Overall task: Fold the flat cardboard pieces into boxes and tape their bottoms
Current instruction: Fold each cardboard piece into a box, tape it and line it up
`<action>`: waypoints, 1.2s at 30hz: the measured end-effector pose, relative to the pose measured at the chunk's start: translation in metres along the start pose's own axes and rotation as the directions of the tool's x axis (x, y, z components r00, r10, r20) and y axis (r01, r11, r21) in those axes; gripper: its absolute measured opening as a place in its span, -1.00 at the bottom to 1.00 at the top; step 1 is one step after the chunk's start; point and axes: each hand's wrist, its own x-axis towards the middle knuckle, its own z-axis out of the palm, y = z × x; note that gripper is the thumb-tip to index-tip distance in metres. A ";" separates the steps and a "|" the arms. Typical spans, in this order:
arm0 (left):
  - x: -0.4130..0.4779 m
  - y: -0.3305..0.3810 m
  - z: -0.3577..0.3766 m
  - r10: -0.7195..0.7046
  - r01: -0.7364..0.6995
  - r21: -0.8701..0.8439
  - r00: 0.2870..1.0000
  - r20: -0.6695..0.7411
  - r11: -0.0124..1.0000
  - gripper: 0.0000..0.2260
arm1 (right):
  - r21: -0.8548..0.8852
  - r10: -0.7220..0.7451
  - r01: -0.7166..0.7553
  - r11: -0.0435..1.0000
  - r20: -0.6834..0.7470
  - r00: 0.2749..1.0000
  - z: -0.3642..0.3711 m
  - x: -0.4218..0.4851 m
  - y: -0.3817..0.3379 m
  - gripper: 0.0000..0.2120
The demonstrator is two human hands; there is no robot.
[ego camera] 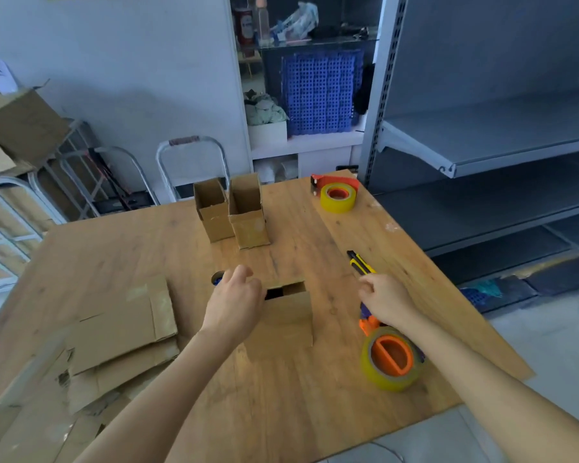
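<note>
Step as I read it: third box is formed, so we're between boxes or about to tape it. The small cardboard box (290,317) stands open-top-up at near centre of the tabletop (114,255). Its bottom faces down, so I can't confirm any tape on it.

Left hand (234,304) is against the box's left wall, back of the hand up, forearm coming in from near left. Its fingers (243,272) are loosely curled above the far-left corner. Can't tell if they actually pinch the wall or just rest there.

Right hand (386,302) sits over the handle end of the orange tape dispenser (391,359), which lies near right with its yellow roll toward me. The right hand's fingers (365,284) are half curled and point far-left. The handle is hidden under the palm, so I can't call it a grip.

The yellow-black utility knife (360,262) lies just past those fingertips. It looks apart from them.

Two finished boxes (231,215) stand upright side by side at far centre. The stack of flat cardboard pieces (121,335) is near left, partly over the edge. A second tape dispenser (336,193), red, sits far right.

Next move, my call:
- If the bottom is untaped, tip the box over with the left hand, hold the flaps shut and run the dispenser across the seam.
- If it's taped, park it by the far pair and pull the next flat piece.
</note>
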 end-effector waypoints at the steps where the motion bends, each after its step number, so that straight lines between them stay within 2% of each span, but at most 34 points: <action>1: 0.001 0.002 0.000 0.013 -0.013 0.006 0.999 -0.033 1.000 -0.76 | -0.029 0.065 -0.063 0.998 0.043 0.997 -0.001 -0.002 0.009 -0.64; 4: 0.003 0.018 -0.003 0.042 -0.048 -0.046 0.991 -0.128 0.998 -0.77 | -0.054 0.187 -0.180 0.982 0.169 0.968 0.001 -0.008 0.033 -0.76; 7: 0.005 0.035 -0.004 0.142 -0.154 -0.081 0.981 -0.136 0.985 -0.72 | -0.025 0.220 -0.221 0.975 0.247 0.944 0.005 -0.012 0.049 -0.83; 10: 0.009 0.043 0.006 0.289 -0.300 -0.073 0.948 -0.131 0.951 -0.42 | -0.031 0.266 -0.266 0.963 0.238 0.934 0.008 -0.010 0.061 -0.80; 12: 0.010 0.049 0.013 0.303 -0.316 -0.095 0.944 -0.131 0.944 -0.36 | -0.103 0.317 -0.302 0.948 0.225 0.921 0.011 -0.012 0.066 -0.76; 17: 0.012 0.064 0.027 0.328 -0.367 -0.174 0.920 -0.216 0.914 -0.54 | -0.113 0.351 -0.334 0.936 0.192 0.917 0.018 -0.016 0.076 -0.80; 20: 0.010 0.071 0.024 0.375 -0.432 -0.160 0.879 -0.294 0.888 -0.83 | -0.120 0.295 -0.276 0.954 0.200 0.934 0.019 -0.015 0.079 -0.81; 23: 0.007 0.076 0.020 0.401 -0.457 -0.193 0.876 -0.268 0.869 -0.78 | -0.019 0.224 -0.224 0.974 0.193 0.955 0.021 -0.014 0.082 -0.83; 26: 0.004 0.078 0.017 0.324 -0.372 -0.291 0.925 -0.200 0.881 -0.76 | 0.155 0.150 -0.176 0.972 0.166 0.975 0.015 -0.015 0.073 -0.81; 28: 0.003 0.082 0.010 0.212 -0.221 -0.394 0.975 -0.067 0.892 -0.69 | 0.262 0.079 -0.120 0.958 0.159 0.984 0.008 -0.014 0.063 -0.88; 29: 0.003 0.084 0.007 0.150 -0.128 -0.457 0.989 0.010 0.880 -0.59 | 0.305 0.030 -0.077 0.949 0.155 0.988 0.003 -0.014 0.054 -0.98; 31: 0.004 0.088 -0.001 0.031 0.077 -0.610 0.986 0.164 0.789 -0.30 | 0.376 -0.065 0.010 0.927 0.135 0.989 -0.007 -0.013 0.038 -0.91; 33: 0.008 0.091 -0.010 -0.031 0.241 -0.734 0.958 0.287 0.635 -0.09 | 0.415 -0.153 0.094 0.905 0.109 0.982 -0.016 -0.014 0.019 -0.90; 34: 0.011 0.092 -0.014 -0.051 0.296 -0.776 0.945 0.323 0.557 -0.09 | 0.422 -0.193 0.137 0.896 0.091 0.977 -0.020 -0.014 0.008 -0.91; 36: 0.016 0.089 -0.020 -0.098 0.343 -0.830 0.937 0.336 0.439 -0.28 | 0.448 -0.256 0.202 0.871 0.062 0.965 -0.027 -0.016 -0.011 -0.92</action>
